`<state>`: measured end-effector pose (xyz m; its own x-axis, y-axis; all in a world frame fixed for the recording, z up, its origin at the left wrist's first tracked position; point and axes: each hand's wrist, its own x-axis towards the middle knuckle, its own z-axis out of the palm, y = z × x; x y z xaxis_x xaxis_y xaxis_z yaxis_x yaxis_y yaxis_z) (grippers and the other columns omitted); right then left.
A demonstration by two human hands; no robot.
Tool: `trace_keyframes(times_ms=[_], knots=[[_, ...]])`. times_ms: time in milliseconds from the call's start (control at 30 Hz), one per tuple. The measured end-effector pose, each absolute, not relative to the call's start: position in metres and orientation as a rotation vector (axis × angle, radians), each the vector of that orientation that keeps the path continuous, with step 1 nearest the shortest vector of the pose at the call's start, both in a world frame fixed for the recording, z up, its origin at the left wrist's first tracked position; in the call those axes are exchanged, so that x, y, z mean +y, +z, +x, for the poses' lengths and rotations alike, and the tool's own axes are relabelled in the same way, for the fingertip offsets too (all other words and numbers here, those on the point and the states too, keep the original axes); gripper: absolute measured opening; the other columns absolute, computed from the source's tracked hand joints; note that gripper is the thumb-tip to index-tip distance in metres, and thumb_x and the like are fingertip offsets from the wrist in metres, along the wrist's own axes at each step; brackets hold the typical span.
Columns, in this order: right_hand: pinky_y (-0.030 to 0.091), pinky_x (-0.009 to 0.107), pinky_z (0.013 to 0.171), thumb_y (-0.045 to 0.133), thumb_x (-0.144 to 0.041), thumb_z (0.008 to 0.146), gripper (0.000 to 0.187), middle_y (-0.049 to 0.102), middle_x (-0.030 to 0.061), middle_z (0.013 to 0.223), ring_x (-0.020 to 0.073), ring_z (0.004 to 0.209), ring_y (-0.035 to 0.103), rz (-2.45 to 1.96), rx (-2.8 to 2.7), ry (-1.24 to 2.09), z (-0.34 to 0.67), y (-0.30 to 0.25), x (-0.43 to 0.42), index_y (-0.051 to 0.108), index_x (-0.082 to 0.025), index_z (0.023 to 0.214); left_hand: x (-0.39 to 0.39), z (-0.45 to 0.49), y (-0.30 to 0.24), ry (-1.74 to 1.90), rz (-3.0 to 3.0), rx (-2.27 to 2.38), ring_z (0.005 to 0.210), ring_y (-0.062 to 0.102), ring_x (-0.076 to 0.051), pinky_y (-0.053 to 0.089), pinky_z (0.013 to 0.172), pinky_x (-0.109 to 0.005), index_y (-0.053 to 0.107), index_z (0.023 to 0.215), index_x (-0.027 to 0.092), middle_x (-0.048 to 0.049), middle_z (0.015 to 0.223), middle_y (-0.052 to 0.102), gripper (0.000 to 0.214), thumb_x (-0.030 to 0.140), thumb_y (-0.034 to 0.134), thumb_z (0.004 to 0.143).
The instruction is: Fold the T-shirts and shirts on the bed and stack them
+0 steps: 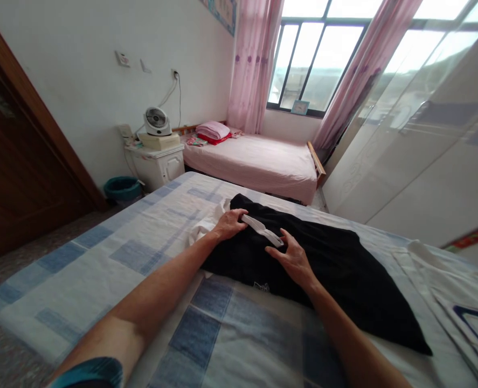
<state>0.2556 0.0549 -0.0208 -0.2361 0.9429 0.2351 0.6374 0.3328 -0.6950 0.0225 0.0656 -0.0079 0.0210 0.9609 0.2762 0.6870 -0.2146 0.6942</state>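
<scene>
On the black garment (336, 258), atop checked bedding (113, 269), straightening the white band (261, 228) seems the current step: the left hand (227, 224) pinches one end, the right hand (295, 262) sits loosely parted around the other, and the next move probably calls for a firmer right pinch

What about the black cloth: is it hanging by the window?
No, the black cloth lies spread on the blue-and-white sheet, with the left hand holding a white strip over it.
</scene>
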Motion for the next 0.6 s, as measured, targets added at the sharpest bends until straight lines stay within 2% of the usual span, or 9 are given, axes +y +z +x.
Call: trace_keyframes(times_ms=[133,233,300,400,500,600], knots=[[0.047,0.038,0.082,0.061,-0.04,0.074,0.04,0.066,0.0049,0.097,0.0221,0.087,0.061,-1.277,-1.897,0.733,0.253,-0.025,0.054,0.06,-0.021,0.109,0.061,0.015,0.001,1.06,1.773,1.339,0.065,0.055,-0.012,0.042,0.061,-0.023,0.065,0.083,0.013,0.0016,0.068,0.06,0.019,0.02,0.058,0.067],[0.047,0.032,0.069,0.058,-0.032,0.074,0.018,0.061,0.0002,0.08,0.0172,0.07,0.056,-1.224,-1.892,0.7,0.254,-0.026,0.053,0.057,-0.023,0.09,0.056,0.007,0.015,0.989,1.772,1.226,0.059,0.048,-0.009,0.037,0.057,-0.021,0.063,0.078,0.013,0.0042,0.062,0.055,0.016,0.019,0.06,0.064],[0.045,0.03,0.067,0.056,-0.025,0.074,0.008,0.057,-0.0007,0.077,0.0161,0.068,0.053,-1.163,-1.923,0.601,0.255,-0.025,0.05,0.053,-0.024,0.081,0.053,0.002,0.023,0.906,1.813,1.175,0.061,0.049,-0.009,0.037,0.058,-0.021,0.064,0.076,0.013,0.003,0.064,0.058,0.016,0.016,0.059,0.062],[0.044,0.032,0.072,0.051,-0.015,0.072,0.01,0.055,0.0015,0.082,0.0185,0.078,0.053,-1.036,-2.039,0.435,0.256,-0.022,0.044,0.049,-0.024,0.076,0.049,-0.002,0.028,0.767,1.889,1.151,0.064,0.052,-0.011,0.039,0.061,-0.021,0.066,0.074,0.014,0.0017,0.066,0.062,0.019,0.012,0.056,0.058],[0.043,0.036,0.079,0.049,-0.01,0.071,0.021,0.057,0.0038,0.089,0.0214,0.088,0.053,-0.948,-2.177,0.332,0.258,-0.019,0.037,0.053,-0.025,0.085,0.046,-0.003,0.028,0.695,1.962,1.211,0.064,0.054,-0.012,0.041,0.061,-0.022,0.067,0.073,0.015,0.002,0.065,0.062,0.021,0.01,0.055,0.056],[0.042,0.038,0.082,0.051,-0.009,0.072,0.023,0.059,0.0043,0.093,0.0222,0.091,0.053,-0.896,-2.261,0.281,0.261,-0.019,0.034,0.055,-0.025,0.089,0.04,-0.002,0.026,0.772,2.087,1.229,0.072,0.058,-0.015,0.046,0.069,-0.026,0.066,0.074,0.015,-0.0013,0.076,0.065,0.019,0.01,0.054,0.061]])
